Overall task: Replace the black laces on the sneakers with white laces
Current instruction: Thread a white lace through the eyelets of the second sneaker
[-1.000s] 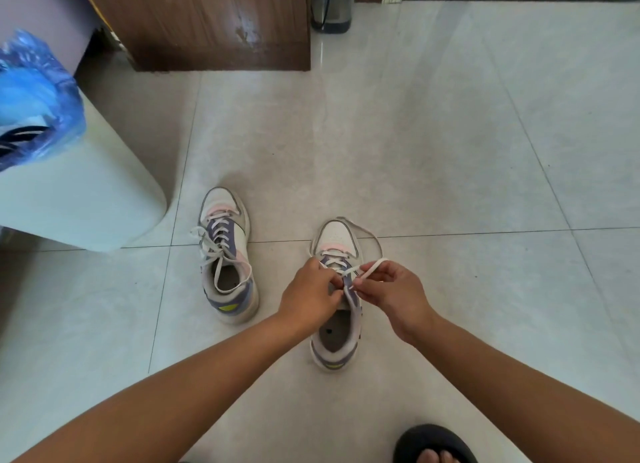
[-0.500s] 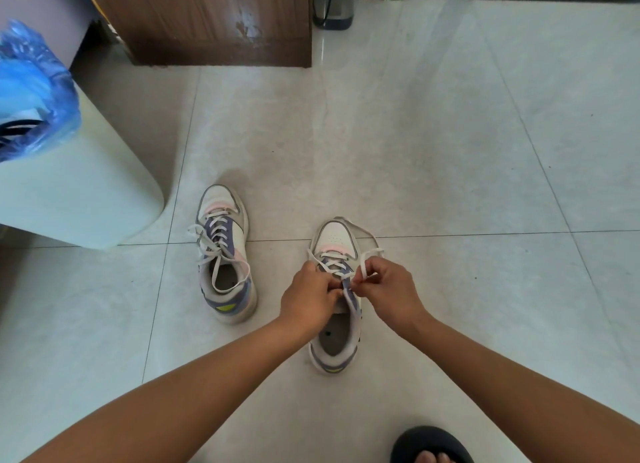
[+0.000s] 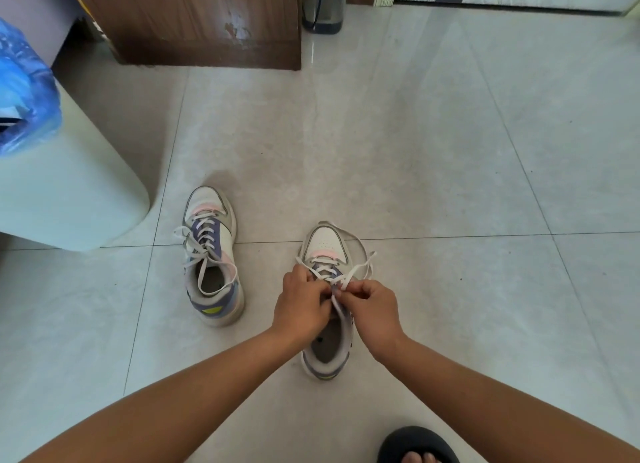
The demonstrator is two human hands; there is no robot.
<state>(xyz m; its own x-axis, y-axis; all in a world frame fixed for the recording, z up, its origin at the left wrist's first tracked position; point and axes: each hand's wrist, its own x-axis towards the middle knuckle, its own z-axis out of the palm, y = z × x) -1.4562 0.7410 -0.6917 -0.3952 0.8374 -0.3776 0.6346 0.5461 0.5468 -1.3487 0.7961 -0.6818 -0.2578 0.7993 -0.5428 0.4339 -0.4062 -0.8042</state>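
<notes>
A white lace (image 3: 346,276) now trails farther right than a moment ago. Its sneaker (image 3: 325,247) lies lengthwise on the tiled floor (image 3: 415,150), toe pointing away. Directly above its tongue, the left hand (image 3: 304,305) and right hand (image 3: 372,306) both pinch the lace (fingers curled). A second, laced sneaker (image 3: 211,254) sits left.

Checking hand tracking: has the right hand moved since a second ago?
Yes. The right hand has drawn in leftward toward the left hand, judged against the floor's tile seam.
</notes>
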